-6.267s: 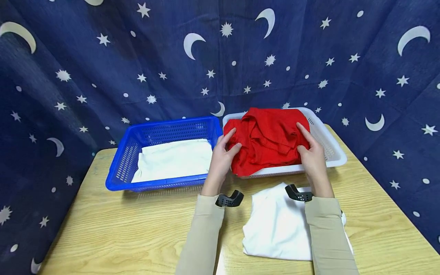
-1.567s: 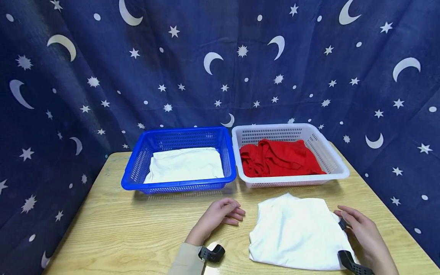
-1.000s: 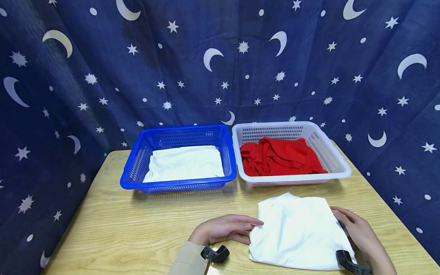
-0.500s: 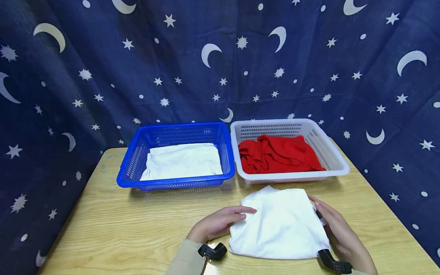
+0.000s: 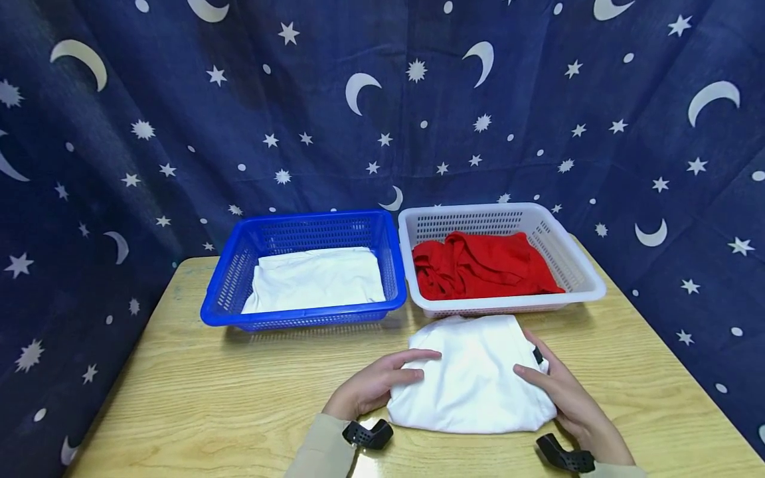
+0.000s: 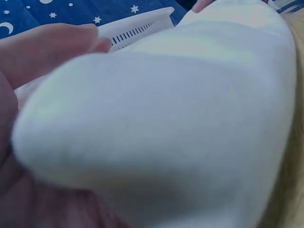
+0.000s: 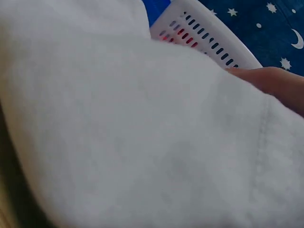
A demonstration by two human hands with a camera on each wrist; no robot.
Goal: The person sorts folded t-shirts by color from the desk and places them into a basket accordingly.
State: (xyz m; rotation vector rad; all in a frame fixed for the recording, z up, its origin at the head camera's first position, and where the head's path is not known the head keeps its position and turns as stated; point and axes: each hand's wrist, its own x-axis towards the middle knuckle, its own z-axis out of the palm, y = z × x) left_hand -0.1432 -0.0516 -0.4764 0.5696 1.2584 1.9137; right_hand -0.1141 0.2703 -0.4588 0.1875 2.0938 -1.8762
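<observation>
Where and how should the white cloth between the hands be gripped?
I'd grip the white cloth by its left and right edges, the left hand coming from the left, the right hand from the right, pinching the layers together. It is wide, soft and looks folded, so a one-sided hold could let it sag or open.

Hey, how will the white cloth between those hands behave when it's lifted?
It'll probably be floppy: the white cloth shows soft creases. Its middle may sag, since the left hand and right hand grip it at opposite sides. It looks folded, so layers might slip loose.
</observation>
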